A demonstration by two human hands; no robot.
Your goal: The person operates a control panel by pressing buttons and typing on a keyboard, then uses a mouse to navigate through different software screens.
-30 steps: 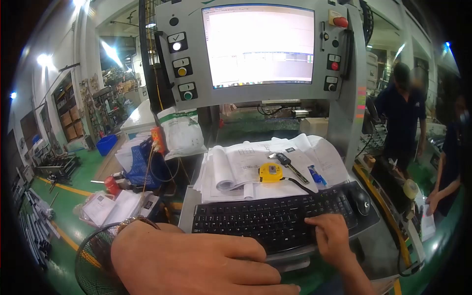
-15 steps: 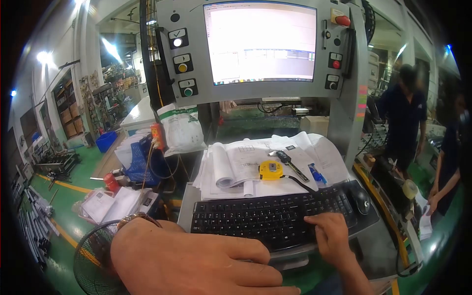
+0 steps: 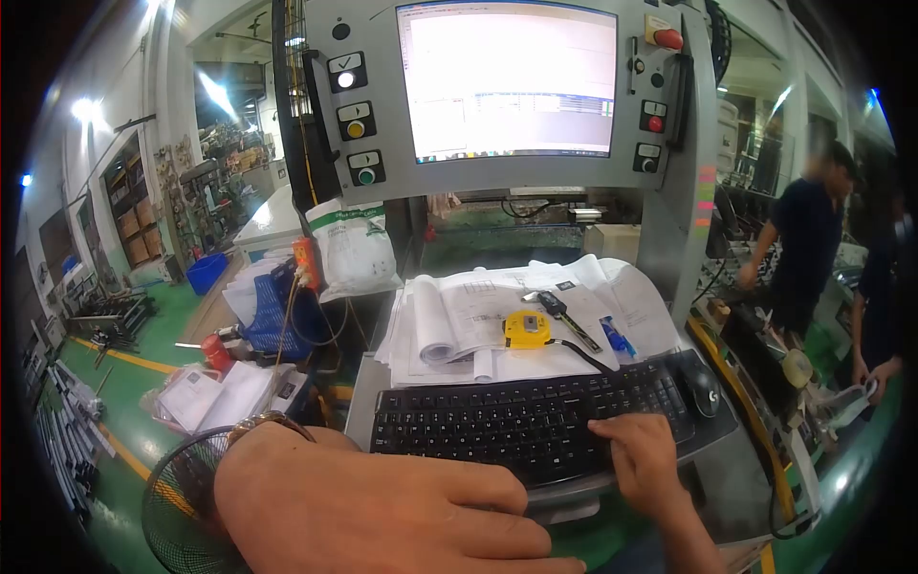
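My left hand (image 3: 382,497) is large in the lower foreground, back of the hand up, with fingers stretched to the right and holding nothing. It hides the lower left corner of the black keyboard (image 3: 478,426). A bracelet or watch band (image 3: 268,421) circles its wrist. My right hand (image 3: 643,464) is at the keyboard's right part, index finger extended over the keys and the other fingers loosely bent, with nothing held. A black mouse (image 3: 703,390) lies right of the keyboard. Behind it, on papers (image 3: 478,311), are a yellow tape measure (image 3: 526,330), a caliper (image 3: 569,320) and a blue object (image 3: 617,337).
A lit screen (image 3: 507,81) in a grey panel with buttons stands ahead. To the left are a white bag (image 3: 352,251), a blue basket (image 3: 277,320), stacked papers (image 3: 225,397) and a wire mesh basket (image 3: 177,502). Two people are at the right, one standing (image 3: 808,230).
The standing person at the right has shifted rightward and turned. The other person's hands and the white item there have moved to the right. My hands look almost unmoved.
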